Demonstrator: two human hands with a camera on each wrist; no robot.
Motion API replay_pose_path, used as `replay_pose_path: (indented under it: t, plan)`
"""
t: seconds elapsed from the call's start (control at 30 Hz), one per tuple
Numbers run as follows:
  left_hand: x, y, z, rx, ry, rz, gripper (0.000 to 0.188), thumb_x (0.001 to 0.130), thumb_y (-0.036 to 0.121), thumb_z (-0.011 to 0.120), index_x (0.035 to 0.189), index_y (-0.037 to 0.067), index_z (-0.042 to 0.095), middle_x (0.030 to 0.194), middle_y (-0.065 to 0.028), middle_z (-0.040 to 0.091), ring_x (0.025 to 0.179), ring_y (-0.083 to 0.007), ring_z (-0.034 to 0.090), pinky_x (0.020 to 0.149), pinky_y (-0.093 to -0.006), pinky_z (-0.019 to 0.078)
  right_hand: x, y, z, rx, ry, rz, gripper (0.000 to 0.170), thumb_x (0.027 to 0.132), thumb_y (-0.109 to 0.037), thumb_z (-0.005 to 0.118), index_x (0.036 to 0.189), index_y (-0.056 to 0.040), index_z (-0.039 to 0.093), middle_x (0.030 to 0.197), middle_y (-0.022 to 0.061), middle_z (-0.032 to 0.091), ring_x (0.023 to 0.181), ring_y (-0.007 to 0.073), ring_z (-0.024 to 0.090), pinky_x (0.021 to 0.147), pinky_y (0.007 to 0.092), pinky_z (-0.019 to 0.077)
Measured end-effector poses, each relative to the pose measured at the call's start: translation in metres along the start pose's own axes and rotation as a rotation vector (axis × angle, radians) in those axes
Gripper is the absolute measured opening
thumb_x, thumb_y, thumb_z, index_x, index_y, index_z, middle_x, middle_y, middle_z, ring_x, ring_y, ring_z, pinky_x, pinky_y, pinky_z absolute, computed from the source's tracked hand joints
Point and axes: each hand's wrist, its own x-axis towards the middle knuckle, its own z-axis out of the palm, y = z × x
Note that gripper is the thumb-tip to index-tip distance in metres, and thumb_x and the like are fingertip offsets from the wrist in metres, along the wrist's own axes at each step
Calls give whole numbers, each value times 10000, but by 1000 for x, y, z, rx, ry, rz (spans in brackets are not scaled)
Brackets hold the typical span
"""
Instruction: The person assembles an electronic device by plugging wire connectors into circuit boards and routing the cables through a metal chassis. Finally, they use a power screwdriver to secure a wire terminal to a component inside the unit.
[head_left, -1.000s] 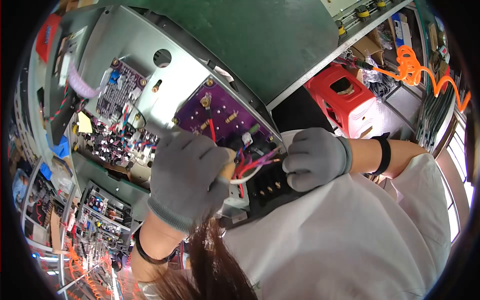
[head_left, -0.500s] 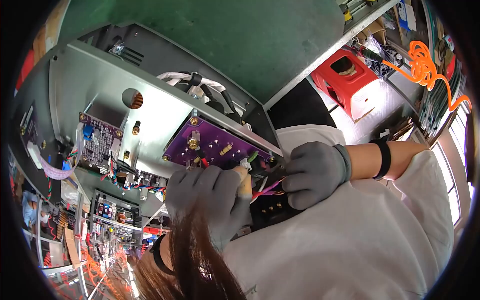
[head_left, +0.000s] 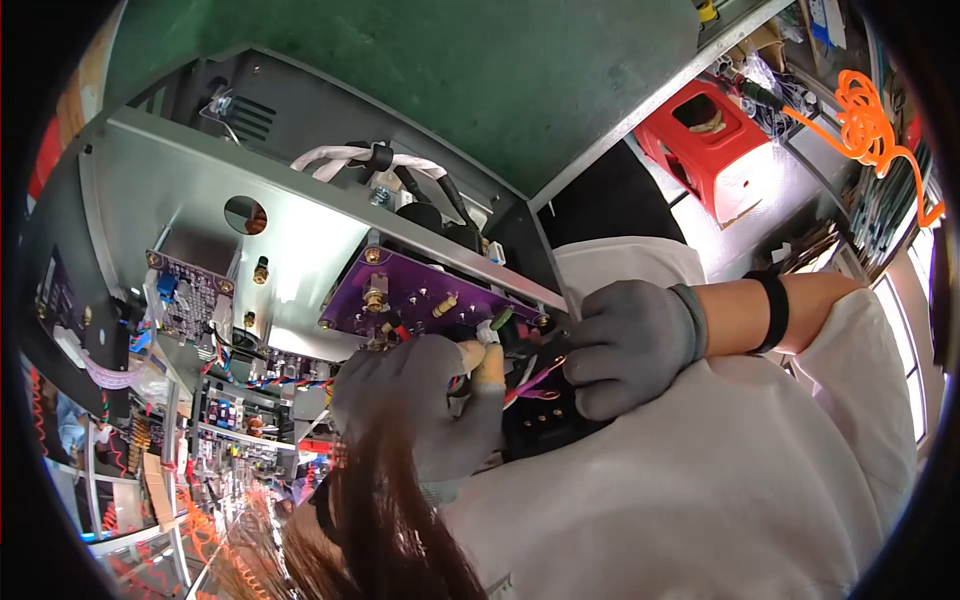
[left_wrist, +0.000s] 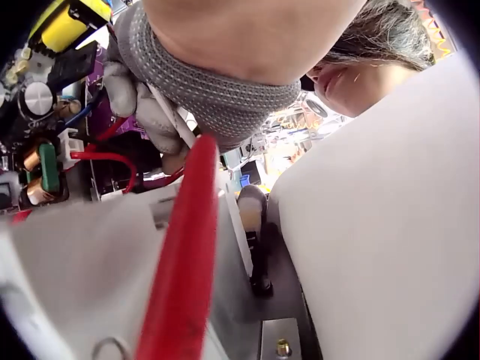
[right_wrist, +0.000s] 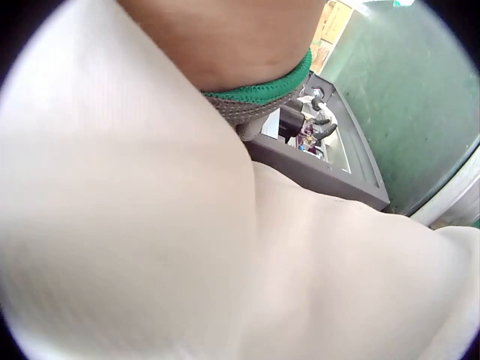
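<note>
In the head view my gloved left hand point(head_left: 420, 395) curls around thin wires, its yellowed fingertips beside a white connector point(head_left: 487, 332) at the lower edge of a purple circuit board point(head_left: 415, 292). My gloved right hand point(head_left: 632, 350) is curled just right of it, and purple wires point(head_left: 538, 382) run to its fingertips; its palm side is hidden. In the left wrist view the left glove point(left_wrist: 146, 112) is beside a white cable point(left_wrist: 171, 116), and a white plug with red wires point(left_wrist: 71, 148) sits left of it. The right wrist view shows mostly garment and the cuff.
A metal chassis point(head_left: 290, 270) surrounds the boards, with a white cable bundle point(head_left: 340, 158) behind its inner panel. Behind lies a green work surface point(head_left: 420, 80). A red stool point(head_left: 705, 150) stands at the right, near a coiled orange hose point(head_left: 862, 120). Hair hangs before the left forearm.
The head view has shifted, showing more of the chassis. My left hand has moved off the loose wire ends, down to the board's lower edge by the white connector. The right hand remains curled.
</note>
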Motion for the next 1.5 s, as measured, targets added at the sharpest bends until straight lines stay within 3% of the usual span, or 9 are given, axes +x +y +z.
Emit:
replay_pose_path:
  t: [0.1, 0.33, 0.43, 0.5, 0.63, 0.73, 0.97, 1.2, 1.5]
  plan:
    - [3, 0, -2, 15, -17, 29, 202, 623, 100, 773, 690, 13, 604, 584, -92, 579, 448, -201, 522, 433, -296, 393, 1, 3, 1, 22, 15, -26, 169, 596, -223, 619, 604, -164, 461, 646, -1, 431, 597, 162, 541, 442, 307, 418]
    - [3, 2, 0, 27, -14, 3, 210, 610, 96, 780, 707, 14, 612, 570, -86, 565, 455, -214, 518, 448, -314, 403, -2, 1, 1, 26, 28, 12, 147, 601, -213, 619, 615, -171, 479, 666, -6, 462, 600, 156, 545, 440, 305, 417]
    - [3, 0, -2, 79, -14, 85, 199, 627, 88, 778, 733, 26, 621, 587, -75, 573, 461, -216, 510, 457, -321, 391, -5, -1, 2, 6, 29, -2, 148, 598, -206, 619, 622, -174, 477, 678, -10, 469, 584, 152, 536, 433, 293, 409]
    - [3, -8, -5, 67, -45, 295, 176, 657, 80, 757, 766, 35, 626, 623, -61, 587, 504, -221, 523, 505, -330, 388, -6, 0, 1, -16, 34, -21, 152, 596, -202, 620, 626, -176, 473, 682, -14, 470, 574, 149, 528, 426, 283, 401]
    - [-10, -2, -27, 252, -169, 322, 214, 652, 47, 723, 842, 11, 634, 720, -75, 618, 622, -249, 567, 655, -384, 406, -8, -3, 1, -55, 21, -8, 156, 594, -190, 617, 631, -185, 465, 697, -28, 478, 576, 125, 526, 405, 252, 374]
    - [-16, -9, -28, 142, -167, 324, 259, 616, 39, 699, 864, -3, 638, 771, -92, 628, 629, -248, 568, 694, -387, 417, -6, -2, -3, -60, 17, -21, 153, 596, -191, 619, 661, -194, 481, 723, -36, 504, 576, 112, 531, 403, 245, 370]
    - [-24, -19, -18, 121, -3, 351, 292, 579, 96, 687, 861, 20, 668, 836, -72, 629, 736, -222, 565, 759, -389, 418, -5, -3, -8, -27, -52, -8, 179, 609, -203, 641, 753, -203, 534, 763, -48, 546, 546, 99, 515, 410, 244, 370]
    - [-21, -27, -16, 103, 63, 432, 300, 579, 106, 704, 870, 39, 676, 821, -57, 619, 731, -202, 567, 791, -376, 426, -1, -3, -14, -15, -124, -22, 178, 632, -203, 638, 775, -181, 535, 768, -31, 548, 545, 109, 509, 417, 246, 372]
    - [-29, -31, -12, 205, 158, 515, 243, 646, 141, 678, 873, 54, 668, 898, -57, 627, 786, -194, 584, 876, -400, 411, 3, -10, -25, -84, -211, 9, 164, 662, -223, 630, 802, -190, 550, 789, -20, 551, 538, 111, 497, 439, 261, 377]
